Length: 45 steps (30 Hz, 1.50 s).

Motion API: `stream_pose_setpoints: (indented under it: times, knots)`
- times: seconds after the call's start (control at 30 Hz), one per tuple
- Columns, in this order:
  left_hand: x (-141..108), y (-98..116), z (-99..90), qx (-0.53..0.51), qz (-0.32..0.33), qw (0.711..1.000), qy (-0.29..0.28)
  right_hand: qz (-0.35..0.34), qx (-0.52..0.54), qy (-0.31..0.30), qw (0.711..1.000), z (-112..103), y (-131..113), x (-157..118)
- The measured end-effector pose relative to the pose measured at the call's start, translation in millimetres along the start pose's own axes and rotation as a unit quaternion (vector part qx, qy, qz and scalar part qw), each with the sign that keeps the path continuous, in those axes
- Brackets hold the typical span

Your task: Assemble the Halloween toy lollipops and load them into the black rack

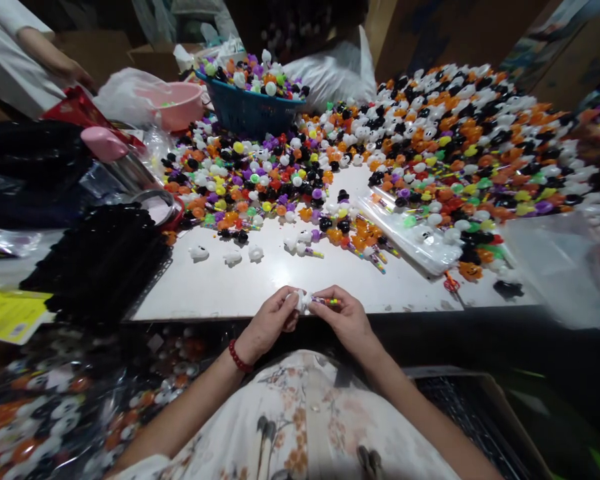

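Near the front edge of the white table (220,293), my left hand (275,317) pinches a small white plastic figure (303,301). My right hand (345,317) grips a thin stick with multicoloured segments (333,302), whose inner end meets the white figure. Just beyond my hands lie several loose white figures, one of them (199,253) at the left. To the right of these, a white piece with a coloured stick (311,251) lies beside a small group of orange, black and purple pieces (363,233).
Large heaps of coloured figures (460,127) cover the back and right. A blue basket (255,110) of pieces and a pink basin (177,107) stand behind. Black material (100,260) lies left, clear plastic bags (560,267) right. Another person's arm (50,53) shows at back left.
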<state>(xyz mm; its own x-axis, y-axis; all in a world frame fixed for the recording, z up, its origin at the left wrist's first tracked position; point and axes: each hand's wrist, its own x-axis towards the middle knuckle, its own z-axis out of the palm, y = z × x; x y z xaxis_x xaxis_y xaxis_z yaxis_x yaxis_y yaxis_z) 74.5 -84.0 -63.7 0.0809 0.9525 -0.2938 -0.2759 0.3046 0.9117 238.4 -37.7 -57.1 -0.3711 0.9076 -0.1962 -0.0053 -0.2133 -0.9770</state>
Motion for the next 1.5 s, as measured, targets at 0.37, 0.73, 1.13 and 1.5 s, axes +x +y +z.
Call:
stream_pose_setpoints:
  times: [0.37, 0.73, 1.13, 1.5]
  knots:
    - [10, -18, -0.1, 0.022, -0.001, 0.999, 0.050, 0.029, -0.018, -0.043, 0.998, -8, 2, 18]
    - [29, -11, 0.4, 0.118, 0.023, 0.988, 0.096, 0.010, -0.038, -0.021, 0.999, -11, 11, 38]
    - [65, 13, -91.7, 0.632, 0.173, 0.705, 0.271, -0.400, -0.469, 0.138, 0.775, -47, 2, 102]
    - [49, 9, -88.5, 0.362, 0.161, 0.877, 0.273, -0.302, -0.580, -0.045, 0.755, 64, -37, 232]
